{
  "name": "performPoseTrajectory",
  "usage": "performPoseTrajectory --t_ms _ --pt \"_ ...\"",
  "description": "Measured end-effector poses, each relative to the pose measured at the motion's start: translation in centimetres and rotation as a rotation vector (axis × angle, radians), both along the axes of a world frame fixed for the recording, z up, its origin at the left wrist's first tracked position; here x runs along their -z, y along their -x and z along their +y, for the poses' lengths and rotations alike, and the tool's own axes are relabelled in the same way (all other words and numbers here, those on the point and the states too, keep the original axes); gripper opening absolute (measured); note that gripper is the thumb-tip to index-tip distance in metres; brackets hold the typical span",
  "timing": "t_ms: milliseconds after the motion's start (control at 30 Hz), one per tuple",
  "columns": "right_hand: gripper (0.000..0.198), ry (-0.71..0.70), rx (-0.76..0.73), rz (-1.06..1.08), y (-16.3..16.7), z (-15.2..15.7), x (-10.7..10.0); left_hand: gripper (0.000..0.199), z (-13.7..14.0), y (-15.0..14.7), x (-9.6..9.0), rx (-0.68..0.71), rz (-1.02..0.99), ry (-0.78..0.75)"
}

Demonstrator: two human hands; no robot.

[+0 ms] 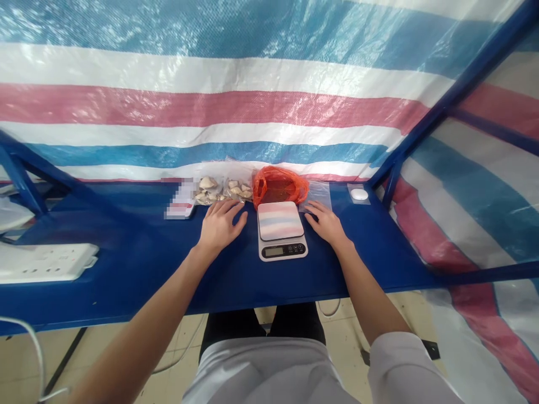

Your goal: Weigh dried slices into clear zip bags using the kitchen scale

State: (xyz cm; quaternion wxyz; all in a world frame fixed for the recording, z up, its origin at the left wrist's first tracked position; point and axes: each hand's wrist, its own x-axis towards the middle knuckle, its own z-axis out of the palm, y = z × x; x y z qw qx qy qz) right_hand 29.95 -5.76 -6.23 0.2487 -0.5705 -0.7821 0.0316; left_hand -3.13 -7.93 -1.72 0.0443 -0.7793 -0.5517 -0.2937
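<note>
A digital kitchen scale (281, 231) with a shiny square plate lies on the blue table in front of me. My left hand (219, 225) rests to its left, fingers spread and nothing in them. To the right of the scale, my right hand (323, 220) is also open, its fingertips by a flat clear plastic bag (320, 192). Right behind the scale sits a crumpled orange plastic bag (280, 182). Two clear bags of pale, chip-like pieces, a left one (207, 189) and a right one (238, 189), lie just beyond my left fingertips.
A partly blurred phone-like item (182, 202) lies left of the bags. A white oval object (359, 194) on a small clear bag is at the right. At the far left is a white power strip (48, 262). Blue frame bars (421, 143) and a striped tarp (210, 106) enclose the table.
</note>
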Motion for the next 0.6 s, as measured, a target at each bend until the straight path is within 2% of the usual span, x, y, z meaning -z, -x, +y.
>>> performPoseTrajectory --t_ms 133,233,433,600 --pt "0.034 -0.004 -0.016 -0.04 0.1 1.0 0.4 0.037 2.6 0.1 -2.7 0.081 0.08 -0.027" --pt "0.035 -0.002 -0.024 -0.068 0.1 1.4 0.9 0.042 4.8 0.2 -3.5 0.116 0.215 0.015" --pt "0.038 -0.019 -0.025 -0.089 0.1 1.5 1.6 0.055 7.1 0.3 -3.2 0.138 0.454 0.142" --pt "0.04 -0.023 -0.031 -0.079 0.2 1.4 1.7 0.053 7.8 0.3 -2.6 0.135 0.474 0.153"
